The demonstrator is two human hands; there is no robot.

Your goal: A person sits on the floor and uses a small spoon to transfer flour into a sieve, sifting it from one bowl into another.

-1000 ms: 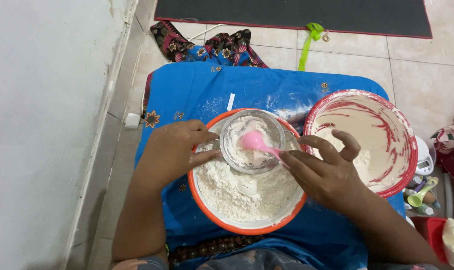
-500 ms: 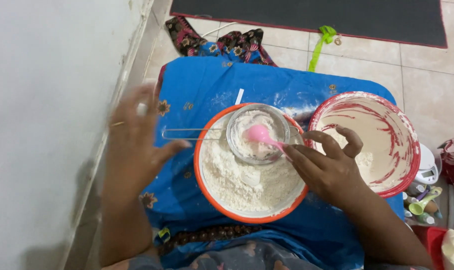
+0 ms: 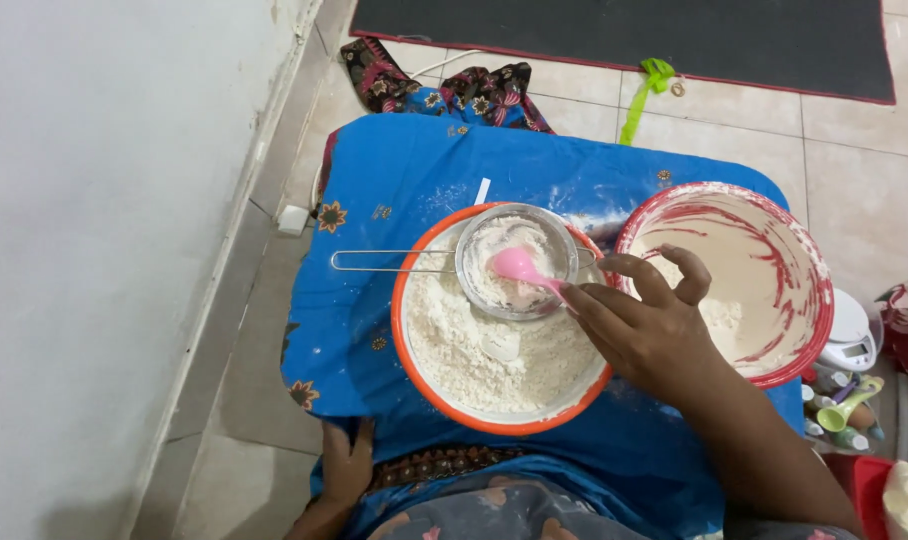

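My right hand grips a pink spoon whose bowl rests in the flour inside a metal sieve. The sieve lies across the rim of an orange bowl full of white flour, its wire handle pointing left. My left hand is down at the bottom edge beside my lap, touching the edge of the blue cloth and holding nothing. To the right stands a red bowl smeared with pale batter.
A white wall runs along the left. A dark mat lies at the top, with a green strap and patterned fabric near it. A small white scale and several small bottles sit at the right.
My left hand let go of the sieve, lifted away to the left, then dropped to the cloth edge by my lap. My right hand kept the pink spoon in the sieve.
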